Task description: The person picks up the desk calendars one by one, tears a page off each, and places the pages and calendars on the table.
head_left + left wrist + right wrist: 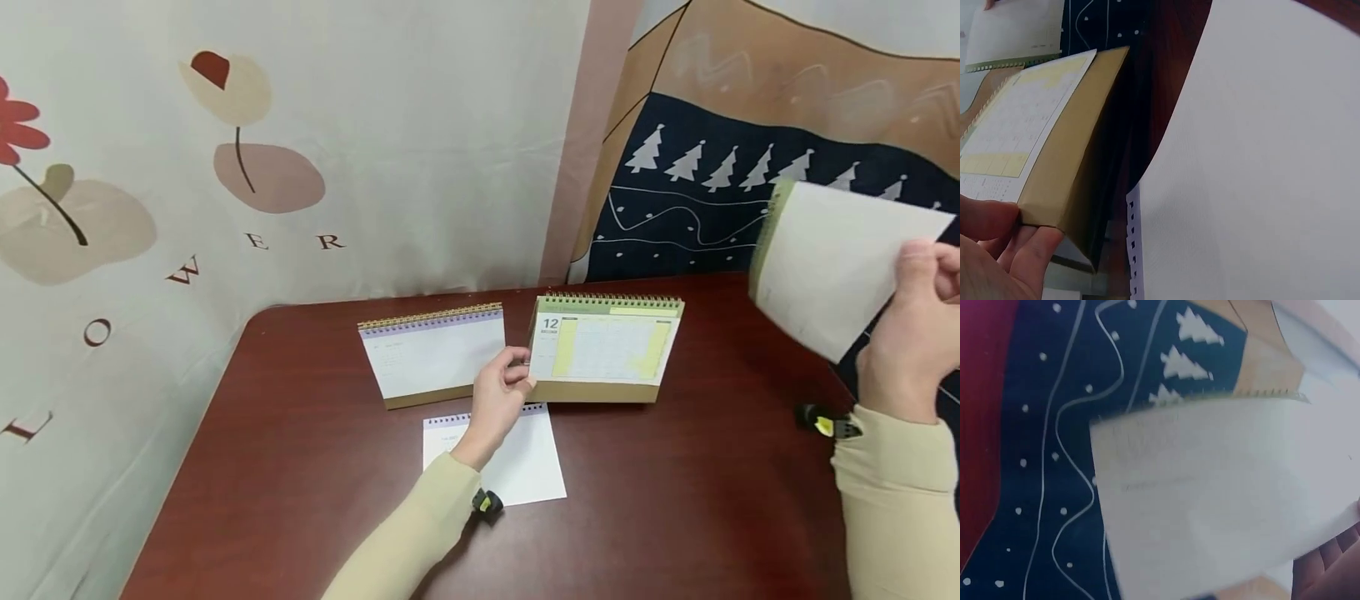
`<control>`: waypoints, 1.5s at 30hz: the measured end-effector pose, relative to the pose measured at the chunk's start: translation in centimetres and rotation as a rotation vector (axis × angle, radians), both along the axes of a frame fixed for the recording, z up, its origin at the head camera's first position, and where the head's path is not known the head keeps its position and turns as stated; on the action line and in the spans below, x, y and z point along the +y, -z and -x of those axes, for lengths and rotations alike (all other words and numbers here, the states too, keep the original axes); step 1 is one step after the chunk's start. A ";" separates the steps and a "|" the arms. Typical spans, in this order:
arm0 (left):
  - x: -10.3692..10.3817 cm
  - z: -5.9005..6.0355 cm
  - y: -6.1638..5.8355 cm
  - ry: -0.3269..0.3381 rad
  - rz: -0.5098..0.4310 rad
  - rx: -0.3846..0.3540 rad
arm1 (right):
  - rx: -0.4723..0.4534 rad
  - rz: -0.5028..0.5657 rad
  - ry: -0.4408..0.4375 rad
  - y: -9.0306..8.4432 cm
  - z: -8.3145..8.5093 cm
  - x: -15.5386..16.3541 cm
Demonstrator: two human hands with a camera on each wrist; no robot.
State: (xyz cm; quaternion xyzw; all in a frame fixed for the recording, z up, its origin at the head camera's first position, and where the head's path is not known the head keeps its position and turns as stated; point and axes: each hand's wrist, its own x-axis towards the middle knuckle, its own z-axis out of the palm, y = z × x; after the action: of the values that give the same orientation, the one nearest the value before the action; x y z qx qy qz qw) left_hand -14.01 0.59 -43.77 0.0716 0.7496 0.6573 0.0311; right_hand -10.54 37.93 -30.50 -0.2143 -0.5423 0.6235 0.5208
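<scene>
Purple-topped desk calendar (435,354) stands near the table's (300,467) back edge, left of centre, nobody touching it. A loose white sheet (517,458) with punched holes along its top lies flat just in front of it, partly under the left forearm.

Left hand (498,398): fingers curled onto the lower left corner of the green December calendar (603,350), thumb side on the printed page, fingers (1035,250) under the brown card base per the left wrist view. It's a corner-only grip. Risk: the tent base is light card, so a pull from that one corner likely pivots or folds it rather than sliding it, and it could tip flat or knock the purple calendar, which sits just beside it.

The loose sheet under the sleeve could drag with the arm and slide off toward the front edge.

Right hand (918,333) is up off the table at the right edge, pinching the lower right corner of a third calendar (832,267), pale face showing, green spiral edge at the far end. Fingers look closed on it, but how much page versus backing they hold I cannot tell. It's held tilted from one corner, so pages may flop or it may slip and drop onto the table edge or past it.
</scene>
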 end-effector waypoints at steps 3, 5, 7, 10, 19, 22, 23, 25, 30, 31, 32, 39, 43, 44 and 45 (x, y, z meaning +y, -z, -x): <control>0.3 0.3 -0.1 -0.006 -0.014 0.006 | -0.042 -0.116 0.057 0.3 -0.6 -1.8; 0.5 0.4 -0.1 -0.002 -0.022 0.006 | -0.070 -0.223 0.069 0.6 -1.1 -2.9; 0.6 0.5 0.0 -0.005 -0.026 0.001 | -0.084 -0.333 0.084 0.8 -1.7 -4.0; 0.7 0.5 0.1 -0.020 -0.030 -0.012 | -0.072 -0.450 0.071 1.1 -2.5 -5.3; 1.0 0.5 0.5 -0.025 -0.036 -0.035 | 0.044 -0.546 -0.054 3.1 -4.3 -6.6; 1.1 0.6 0.5 -0.027 -0.029 -0.036 | 0.067 -0.556 -0.106 3.6 -4.9 -7.0; 1.2 0.6 0.5 -0.027 -0.028 -0.036 | 0.078 -0.552 -0.125 3.8 -5.1 -7.1; 1.2 0.5 0.4 -0.029 -0.025 -0.038 | 0.085 -0.557 -0.164 4.2 -5.4 -7.4; 1.3 0.6 0.2 -0.033 -0.023 -0.044 | 0.045 -0.613 -0.269 5.4 -6.1 -7.7; 1.3 0.6 0.2 -0.034 -0.020 -0.045 | 0.031 -0.630 -0.289 5.7 -6.1 -7.8; 1.3 0.6 0.3 -0.036 -0.016 -0.044 | 0.015 -0.652 -0.306 5.9 -6.2 -7.8; 1.6 0.7 0.5 -0.040 -0.014 -0.045 | -0.057 -0.781 -0.365 7.3 -6.5 -8.6; 1.8 0.8 0.7 -0.040 -0.032 -0.062 | -0.060 -0.863 -0.387 8.2 -6.4 -9.1; 1.8 0.8 0.7 -0.040 -0.036 -0.064 | -0.070 -0.888 -0.392 8.5 -6.4 -9.2; 1.9 0.8 0.7 -0.039 -0.041 -0.066 | -0.079 -0.909 -0.397 8.7 -6.4 -9.4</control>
State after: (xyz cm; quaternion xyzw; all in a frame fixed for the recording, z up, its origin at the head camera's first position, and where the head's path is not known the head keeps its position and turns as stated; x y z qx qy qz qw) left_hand -14.80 2.47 -44.46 0.0360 0.7358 0.6749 0.0415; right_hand -4.16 28.55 -39.20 0.1185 -0.8089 0.4024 0.4119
